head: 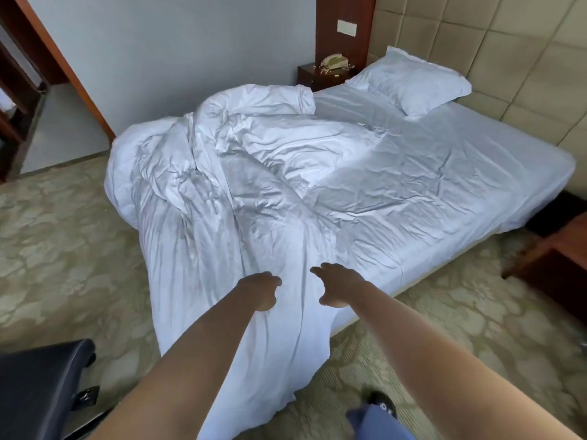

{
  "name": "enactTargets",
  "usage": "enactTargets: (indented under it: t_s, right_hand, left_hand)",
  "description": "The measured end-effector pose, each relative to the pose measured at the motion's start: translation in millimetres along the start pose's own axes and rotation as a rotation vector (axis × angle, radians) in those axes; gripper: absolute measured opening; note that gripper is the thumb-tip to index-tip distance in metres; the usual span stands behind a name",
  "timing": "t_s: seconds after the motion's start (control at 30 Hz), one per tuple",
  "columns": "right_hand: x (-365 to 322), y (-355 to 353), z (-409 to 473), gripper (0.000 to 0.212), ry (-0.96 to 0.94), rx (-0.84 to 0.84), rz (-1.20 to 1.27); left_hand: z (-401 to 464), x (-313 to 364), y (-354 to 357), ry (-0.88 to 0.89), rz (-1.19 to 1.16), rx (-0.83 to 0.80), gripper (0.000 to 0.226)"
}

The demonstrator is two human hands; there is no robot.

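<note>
**Q:** Duvet position?
**A:** The white duvet [241, 173] lies bunched along one side of the bed [476, 173]. One end hangs off the foot corner down to the carpet [63, 249], straight in front of me.

**Q:** Left hand?
**A:** My left hand [261, 290] is on the hanging fold, fingers curled under. I cannot tell whether cloth is pinched inside.

**Q:** Right hand?
**A:** My right hand [338, 287] is just beside it over the same fold, fingers spread and loosely bent, holding nothing.

**Q:** Else noted?
**A:** Pillow [409, 81] at the headboard end; black chair [41, 385] at my lower left.
</note>
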State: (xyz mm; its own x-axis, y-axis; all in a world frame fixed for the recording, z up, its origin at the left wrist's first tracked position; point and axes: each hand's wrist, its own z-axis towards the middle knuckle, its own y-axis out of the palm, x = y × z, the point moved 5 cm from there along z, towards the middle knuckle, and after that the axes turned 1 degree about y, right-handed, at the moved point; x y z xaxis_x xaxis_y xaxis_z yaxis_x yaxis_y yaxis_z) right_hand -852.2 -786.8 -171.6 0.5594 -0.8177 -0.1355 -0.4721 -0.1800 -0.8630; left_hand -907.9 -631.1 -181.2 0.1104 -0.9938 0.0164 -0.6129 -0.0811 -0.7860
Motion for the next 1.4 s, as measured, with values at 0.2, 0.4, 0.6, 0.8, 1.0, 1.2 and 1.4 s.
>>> enactTargets:
  t_s: [0.2,0.4,0.6,0.8,1.0,1.2,1.4]
  right_hand:
    - [72.6,-32.7,79.1,0.072,-0.043,-0.024,-0.003]
    - [129.3,-75.3,159.7,0.073,-0.137,-0.065,-0.035]
    - [158.8,-104.8,234.5,0.066,-0.187,-0.079,-0.069]
    - [157.1,-119.3,307.6,0.071,-0.265,-0.124,-0.121]
    - [156.7,-140.8,385.1,0.065,-0.330,-0.104,-0.202]
    - [150.5,-132.5,464.1,0.071,-0.519,-0.054,-0.337]
    - [135.8,-96.7,544.8,0.084,-0.659,0.029,-0.457]
  left_hand:
    - [88.4,27.7,-53.9,-0.033,-0.053,0.034,0.053]
    - [161.6,43.3,-99.5,-0.140,-0.098,0.027,0.053]
    - [221.6,40.2,-132.7,-0.185,-0.177,0.059,0.052]
    - [291.6,13.5,-148.4,-0.200,-0.222,0.060,0.051]
    - [360.2,-19.7,-170.4,-0.282,-0.303,0.114,0.053]
    - [426.8,-58.7,-158.2,-0.561,-0.365,0.049,0.095]
    - [480.4,-82.3,-109.0,-0.671,-0.410,-0.105,0.112]
